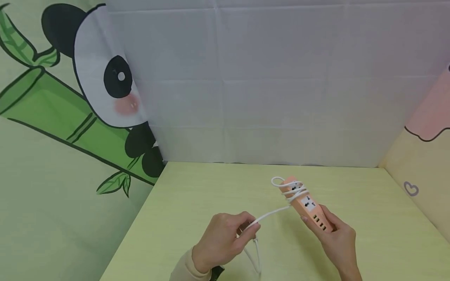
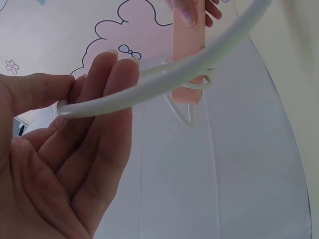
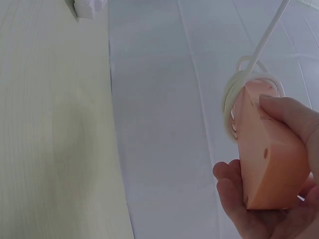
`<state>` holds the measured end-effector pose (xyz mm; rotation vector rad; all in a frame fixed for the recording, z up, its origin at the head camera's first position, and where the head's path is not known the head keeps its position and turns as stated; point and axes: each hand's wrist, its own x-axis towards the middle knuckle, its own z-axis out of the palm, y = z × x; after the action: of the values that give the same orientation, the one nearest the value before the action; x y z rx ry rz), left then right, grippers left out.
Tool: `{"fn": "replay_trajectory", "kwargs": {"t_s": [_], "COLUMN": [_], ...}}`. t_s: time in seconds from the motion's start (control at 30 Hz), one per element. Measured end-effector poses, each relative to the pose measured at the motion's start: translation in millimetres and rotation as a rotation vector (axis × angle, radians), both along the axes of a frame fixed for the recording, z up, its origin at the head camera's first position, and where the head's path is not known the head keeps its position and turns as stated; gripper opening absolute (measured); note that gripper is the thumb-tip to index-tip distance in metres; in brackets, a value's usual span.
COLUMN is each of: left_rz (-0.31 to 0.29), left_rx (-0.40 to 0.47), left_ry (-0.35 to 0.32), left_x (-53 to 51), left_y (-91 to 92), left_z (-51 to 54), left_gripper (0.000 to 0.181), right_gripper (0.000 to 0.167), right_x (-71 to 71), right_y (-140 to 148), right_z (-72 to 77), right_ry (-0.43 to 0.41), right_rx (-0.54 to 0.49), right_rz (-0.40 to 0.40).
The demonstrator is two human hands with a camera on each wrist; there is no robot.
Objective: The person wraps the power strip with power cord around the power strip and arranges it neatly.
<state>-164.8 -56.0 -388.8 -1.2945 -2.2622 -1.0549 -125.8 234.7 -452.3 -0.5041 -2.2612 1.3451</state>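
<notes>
An orange power strip [image 1: 305, 203] with white socket faces and several USB ports is held up above the table, tilted. My right hand [image 1: 339, 238] grips its lower end, thumb on one side and fingers on the other. White cord [image 1: 297, 192] is wound in several loops round the strip's far end. From there a length of the cord runs to my left hand [image 1: 226, 238], which pinches it between thumb and fingers. The cord's free part [image 1: 258, 255] hangs below that hand. In the right wrist view, the strip's plain side [image 3: 256, 149] faces the camera.
A pale yellow table [image 1: 197, 187] lies beneath both hands. Behind it stands a grey-white creased sheet [image 1: 267, 86]. A panda-and-bamboo picture [image 1: 88, 105] covers the left wall. At the top of the right wrist view a white object [image 3: 89, 7] is partly cut off.
</notes>
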Motion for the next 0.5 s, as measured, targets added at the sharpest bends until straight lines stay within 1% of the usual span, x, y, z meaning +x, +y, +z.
{"fn": "replay_trajectory", "kwargs": {"t_s": [0.13, 0.23, 0.4, 0.5], "left_rz": [0.002, 0.016, 0.071, 0.088], "left_rx": [-0.02, -0.017, 0.008, 0.027], "left_ry": [-0.006, -0.006, 0.004, 0.007], "left_x": [-3.1, -6.2, -10.7, -13.4], "left_y": [2.7, 4.7, 6.6, 7.0], "left_z": [6.0, 11.1, 22.8, 30.3], "left_gripper": [0.012, 0.012, 0.013, 0.012], "right_gripper": [0.069, 0.07, 0.071, 0.072], "right_x": [-6.0, -10.3, -16.8, -20.7], "right_y": [6, 9, 15, 19], "right_z": [7.7, 13.9, 24.3, 30.1], "right_ry": [-0.009, -0.022, -0.045, -0.066], "right_rx": [0.023, 0.036, 0.051, 0.057], "right_rz": [0.009, 0.018, 0.035, 0.045]}}
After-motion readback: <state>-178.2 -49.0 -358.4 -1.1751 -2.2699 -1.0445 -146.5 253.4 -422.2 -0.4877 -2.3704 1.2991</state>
